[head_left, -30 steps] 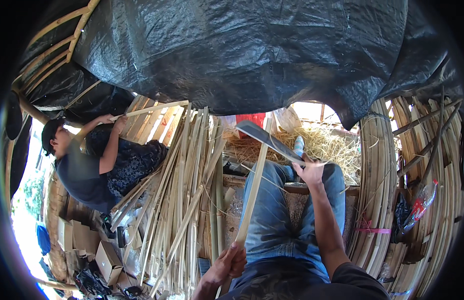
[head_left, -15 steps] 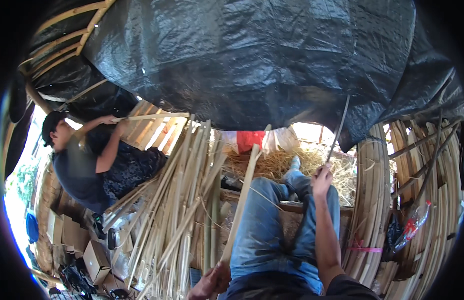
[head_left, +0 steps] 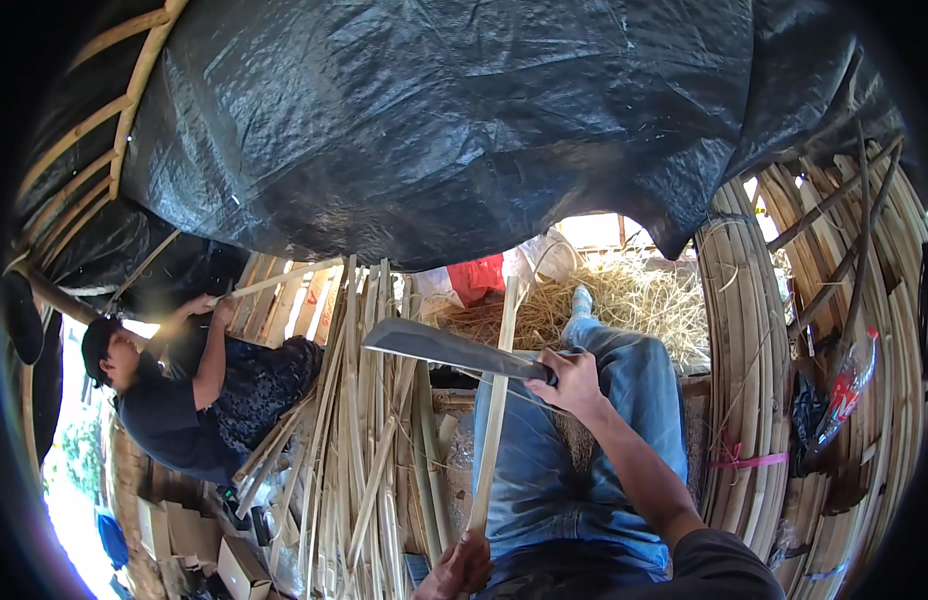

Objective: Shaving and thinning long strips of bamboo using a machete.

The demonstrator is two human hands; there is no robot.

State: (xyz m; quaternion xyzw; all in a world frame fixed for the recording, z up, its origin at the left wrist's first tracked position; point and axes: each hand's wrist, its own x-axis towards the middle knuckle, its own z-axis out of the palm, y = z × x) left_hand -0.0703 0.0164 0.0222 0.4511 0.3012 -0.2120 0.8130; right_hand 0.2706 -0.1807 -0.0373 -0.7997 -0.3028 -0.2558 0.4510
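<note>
we can read no words: the bottle (head_left: 856, 372) has white lettering on its red label (head_left: 842, 397), and the slats (head_left: 327, 305) bear unclear red marks.

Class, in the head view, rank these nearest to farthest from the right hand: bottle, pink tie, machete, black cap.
1. Machete: in the right hand
2. Pink tie: right side
3. Bottle: farther right
4. Black cap: far left
</note>
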